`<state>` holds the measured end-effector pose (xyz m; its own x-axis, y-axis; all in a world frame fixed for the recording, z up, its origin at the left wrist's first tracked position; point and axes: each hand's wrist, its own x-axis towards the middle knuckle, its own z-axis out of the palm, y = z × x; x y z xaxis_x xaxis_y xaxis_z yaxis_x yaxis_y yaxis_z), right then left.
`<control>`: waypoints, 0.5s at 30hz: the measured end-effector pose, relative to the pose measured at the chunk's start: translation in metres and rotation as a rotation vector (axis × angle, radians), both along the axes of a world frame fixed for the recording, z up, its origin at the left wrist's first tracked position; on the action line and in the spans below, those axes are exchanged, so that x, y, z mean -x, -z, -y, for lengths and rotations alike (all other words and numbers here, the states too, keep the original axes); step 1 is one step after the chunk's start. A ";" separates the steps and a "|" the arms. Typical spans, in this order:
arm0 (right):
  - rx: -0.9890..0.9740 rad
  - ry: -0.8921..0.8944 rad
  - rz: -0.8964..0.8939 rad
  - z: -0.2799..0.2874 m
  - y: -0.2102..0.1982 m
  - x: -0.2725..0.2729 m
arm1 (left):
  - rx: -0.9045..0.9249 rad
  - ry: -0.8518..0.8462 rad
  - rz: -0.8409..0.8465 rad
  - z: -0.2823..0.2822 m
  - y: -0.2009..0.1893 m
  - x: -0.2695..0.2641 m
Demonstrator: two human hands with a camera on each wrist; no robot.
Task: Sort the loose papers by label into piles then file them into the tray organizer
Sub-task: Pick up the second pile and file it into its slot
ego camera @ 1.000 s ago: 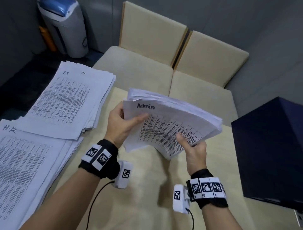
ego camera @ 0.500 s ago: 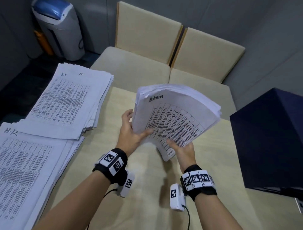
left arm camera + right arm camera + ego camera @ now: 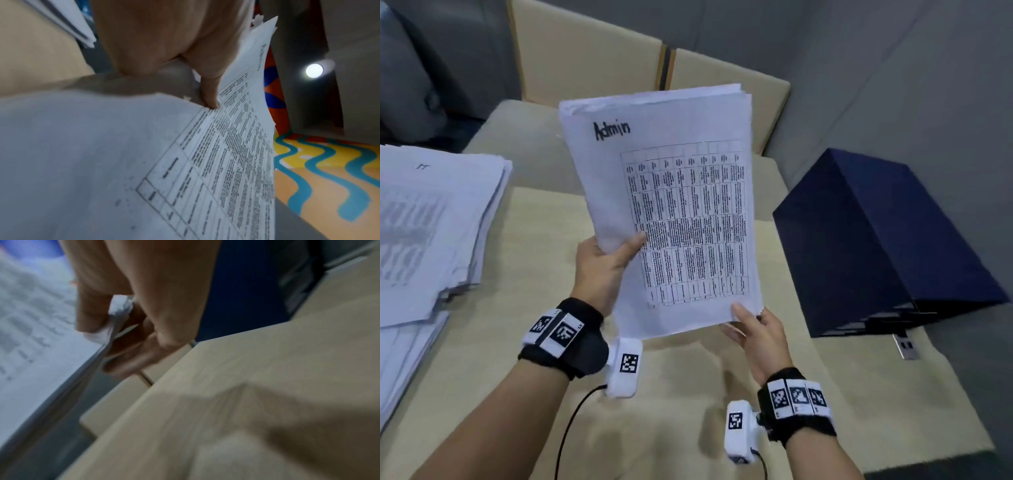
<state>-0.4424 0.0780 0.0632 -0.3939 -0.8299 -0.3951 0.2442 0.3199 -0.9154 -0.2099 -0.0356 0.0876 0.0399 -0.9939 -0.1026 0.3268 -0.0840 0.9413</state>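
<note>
Holding Admin stack upright above table: left hand grips its left edge, thumb on front; right hand pinches bottom right corner. Sorting looks largely done: labelled piles lie well left of left hand. Filing seems not begun; dark tray organizer sits right of right hand, contents hidden.

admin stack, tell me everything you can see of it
The Admin stack is a thick sheaf of white sheets, edges slightly uneven at the top. Its front sheet has "Admin" handwritten in black above a printed table of small text. It is held up off the table, nearly upright and facing the camera. The left hand grips its left edge, thumb on the front; the right hand pinches its lower right corner.
</note>
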 end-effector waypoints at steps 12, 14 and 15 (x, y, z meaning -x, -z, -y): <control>0.098 0.035 -0.198 -0.134 -0.029 0.190 | -0.245 0.217 -0.254 -0.131 0.026 0.223; 0.120 0.033 -0.212 -0.160 -0.031 0.231 | -0.233 0.242 -0.258 -0.156 0.021 0.256; 0.123 0.027 -0.215 -0.173 -0.033 0.251 | -0.231 0.245 -0.259 -0.167 0.018 0.270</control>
